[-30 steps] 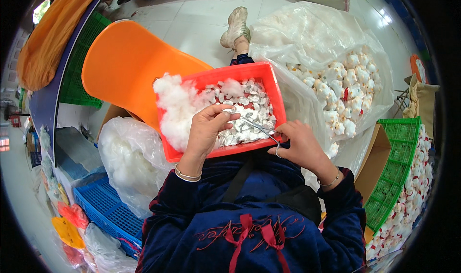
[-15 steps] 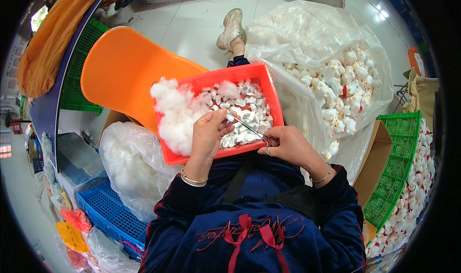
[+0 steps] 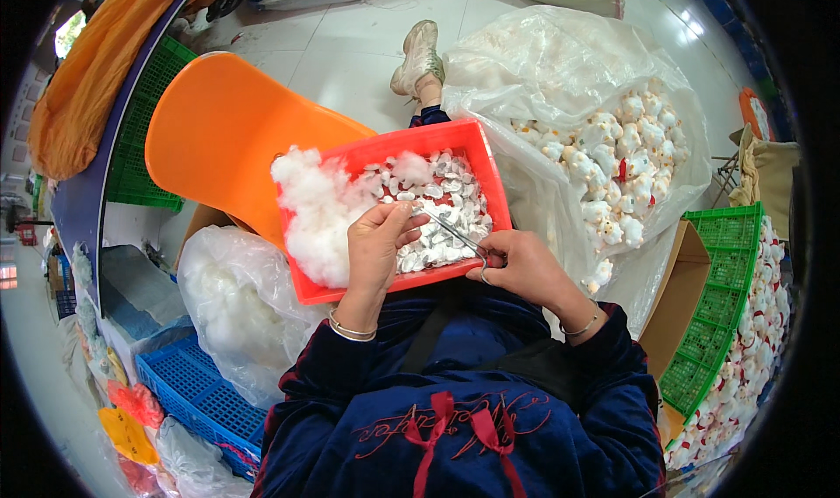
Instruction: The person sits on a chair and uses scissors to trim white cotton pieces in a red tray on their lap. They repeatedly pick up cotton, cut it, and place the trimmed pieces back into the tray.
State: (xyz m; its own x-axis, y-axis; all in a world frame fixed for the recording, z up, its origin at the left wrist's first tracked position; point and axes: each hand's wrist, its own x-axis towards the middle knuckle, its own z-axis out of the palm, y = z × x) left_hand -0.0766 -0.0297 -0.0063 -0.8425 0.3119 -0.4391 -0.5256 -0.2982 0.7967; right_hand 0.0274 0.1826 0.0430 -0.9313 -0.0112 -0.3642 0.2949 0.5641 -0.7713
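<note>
My right hand grips metal forceps by the finger loops. Their thin tips point left and reach the fingertips of my left hand. Thumb and fingers of that left hand are pinched together, and whatever small piece lies between them is too small to make out. Both hands are over the near side of a red plastic tray on my lap. White fluffy stuffing fills its left part. Several small white-and-silver pieces are heaped in its right part.
An orange chair stands beyond the tray's left side. A clear bag of stuffing and a blue basket lie left. On the right are a plastic sack with small white plush toys, a cardboard box and a green crate.
Hands, forceps and tray keep nearly the same arrangement. The small white piece seen at my left fingertips earlier is now barely visible. The whole view has shifted slightly.
</note>
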